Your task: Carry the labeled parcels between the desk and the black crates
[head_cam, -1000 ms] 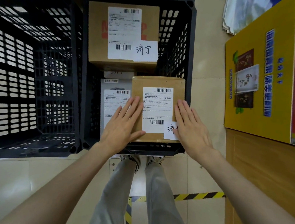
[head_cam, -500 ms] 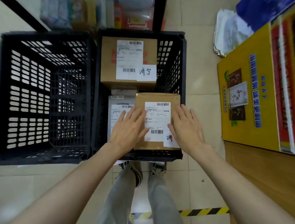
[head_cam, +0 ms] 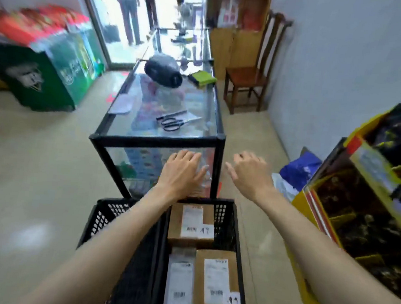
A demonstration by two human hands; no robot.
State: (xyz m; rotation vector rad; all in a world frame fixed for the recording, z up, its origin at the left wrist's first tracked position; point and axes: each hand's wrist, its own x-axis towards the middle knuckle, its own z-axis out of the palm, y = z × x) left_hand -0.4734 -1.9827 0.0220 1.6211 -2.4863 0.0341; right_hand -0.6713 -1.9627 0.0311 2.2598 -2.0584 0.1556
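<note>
Left hand grip loose, empty, right hand grip relaxed, empty, above parcels

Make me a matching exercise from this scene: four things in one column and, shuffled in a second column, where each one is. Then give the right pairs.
Things:
1. scissors
2. wooden chair
3. brown parcel with a white label
4. green cooler

Places:
A. inside the right black crate
B. on the glass counter top
C. on the floor at the far left
D. against the right wall, beyond the counter

Pairs: 1-B, 2-D, 3-A, 4-C
</note>
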